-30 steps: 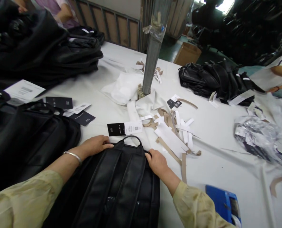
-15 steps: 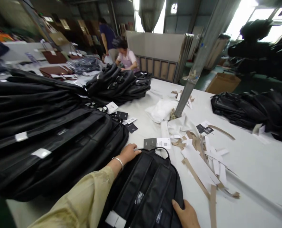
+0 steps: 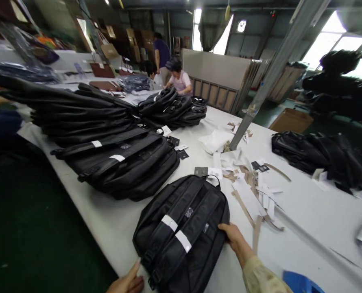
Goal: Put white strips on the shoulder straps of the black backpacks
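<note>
A black backpack (image 3: 181,228) lies back-up on the white table (image 3: 306,211), its straps bearing white labels. My right hand (image 3: 234,238) grips its right side edge. My left hand (image 3: 129,280) touches its bottom left corner near the table's front edge, fingers flat. A black and white hang tag (image 3: 208,172) lies by the backpack's top handle.
A tall stack of black bags (image 3: 107,142) sits left of the backpack, more black bags (image 3: 318,154) at the right. Cut paper and tan strips (image 3: 254,191) litter the middle near a slanted metal pole (image 3: 260,93). A person (image 3: 179,81) works at the table's far end. A blue object (image 3: 299,283) lies bottom right.
The view has pulled back and turned left. My left hand moved from the backpack's top down to its bottom corner; my right hand stays on its right side.
</note>
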Motion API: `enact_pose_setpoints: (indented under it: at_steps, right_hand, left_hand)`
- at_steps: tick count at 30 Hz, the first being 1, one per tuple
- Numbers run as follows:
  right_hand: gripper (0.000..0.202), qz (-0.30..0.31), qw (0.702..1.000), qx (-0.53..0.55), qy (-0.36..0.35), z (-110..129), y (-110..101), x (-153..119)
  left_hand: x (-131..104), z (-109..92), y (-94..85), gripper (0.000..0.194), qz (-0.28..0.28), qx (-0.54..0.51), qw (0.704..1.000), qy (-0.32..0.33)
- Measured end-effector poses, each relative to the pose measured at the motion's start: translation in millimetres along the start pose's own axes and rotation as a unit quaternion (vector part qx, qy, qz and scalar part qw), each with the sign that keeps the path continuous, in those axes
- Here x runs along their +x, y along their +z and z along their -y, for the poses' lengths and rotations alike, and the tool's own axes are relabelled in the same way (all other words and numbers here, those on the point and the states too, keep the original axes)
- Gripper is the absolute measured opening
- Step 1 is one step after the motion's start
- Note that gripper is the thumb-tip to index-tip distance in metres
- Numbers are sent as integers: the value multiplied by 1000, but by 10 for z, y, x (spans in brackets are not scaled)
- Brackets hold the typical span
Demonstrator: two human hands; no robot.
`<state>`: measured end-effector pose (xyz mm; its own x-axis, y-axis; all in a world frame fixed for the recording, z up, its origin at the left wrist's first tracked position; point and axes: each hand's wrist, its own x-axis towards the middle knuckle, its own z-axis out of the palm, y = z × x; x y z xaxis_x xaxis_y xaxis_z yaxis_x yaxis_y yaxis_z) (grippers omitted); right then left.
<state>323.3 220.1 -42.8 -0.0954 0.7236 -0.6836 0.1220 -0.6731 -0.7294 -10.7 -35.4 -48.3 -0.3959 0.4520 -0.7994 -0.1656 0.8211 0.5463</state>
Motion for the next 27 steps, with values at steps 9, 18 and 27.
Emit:
enact_pose_setpoints:
  at_steps: [9, 18, 27]
  right_hand:
    - [35, -24, 996, -57, -62, 39, 5, -451]
    - [38, 11, 995, -28, -97, 96, 168, -455]
    - [63, 44, 972, 193, -125, 661, 133, -466]
  left_hand:
    - [-213, -288, 509, 77, 174, -325, 929, 11]
    - [-216, -353, 616, 72, 210, -363, 899, 123]
    - [-661, -972, 211, 46, 230, -355, 872, 247]
